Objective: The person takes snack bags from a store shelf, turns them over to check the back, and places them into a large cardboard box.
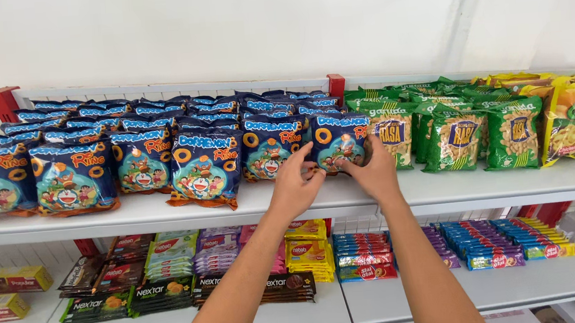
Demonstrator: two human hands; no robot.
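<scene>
Left hand (294,181): fingers curled up at the lower left corner of the blue snack bag (339,142), tips touching its bottom edge. Looks like a light pinch, but the thumb side is partly hidden, so I can't tell how firm it is.

Right hand (373,168): pressed on the bag's lower right side, fingers spread over the front, thumb tucked under. It has more of the bag than the left does.

Where the bag is: front row of the upper shelf (135,218), last blue one on the right – just beside the green peanut bags (453,140) and below the red divider post (335,84).

Bag's lie: standing upright, leaning back a little on the blue packs behind it, long axis running up and down.

Key relation: the bag sits straight ahead and just above both hands, between them – both grips are at the bottom edge, with the whole bag rising above the fingers. Right hand is the closer one.

Neighbours: another blue bag (269,146) touching it on the left, and more of the same running leftwards along the shelf.

Below: lower shelf (394,303) with flat wafer and biscuit packs, well apart from the hands.
</scene>
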